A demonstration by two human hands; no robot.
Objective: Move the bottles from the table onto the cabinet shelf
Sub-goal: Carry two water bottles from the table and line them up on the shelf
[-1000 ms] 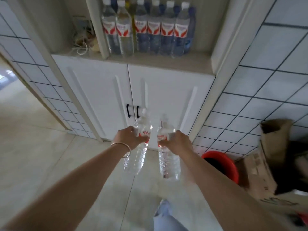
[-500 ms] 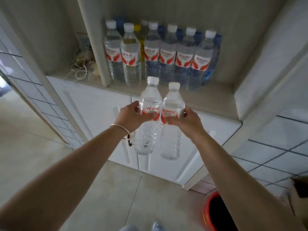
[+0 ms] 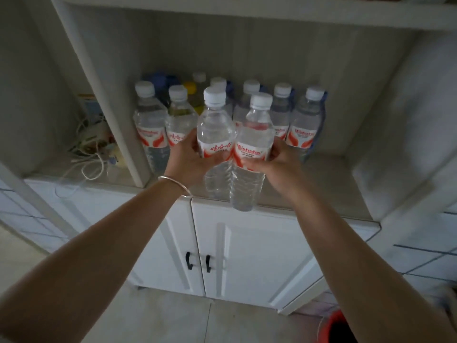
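I hold two clear water bottles with white caps and red-and-white labels, side by side and upright, just above the front edge of the cabinet shelf (image 3: 321, 184). My left hand (image 3: 188, 162) grips the left bottle (image 3: 215, 129) around its label. My right hand (image 3: 279, 164) grips the right bottle (image 3: 256, 134) the same way. The two bottles touch each other. Behind them several matching bottles (image 3: 303, 125) stand in rows at the back of the shelf.
A vertical divider (image 3: 108, 105) bounds the shelf on the left; beyond it lies a tangle of white cables (image 3: 89, 154). White cabinet doors with black handles (image 3: 197, 263) are below. A red bucket (image 3: 331, 328) stands on the floor at lower right.
Both hands have raised the two bottles from waist height up and forward to the shelf's front edge. The view has moved closer to the cabinet.
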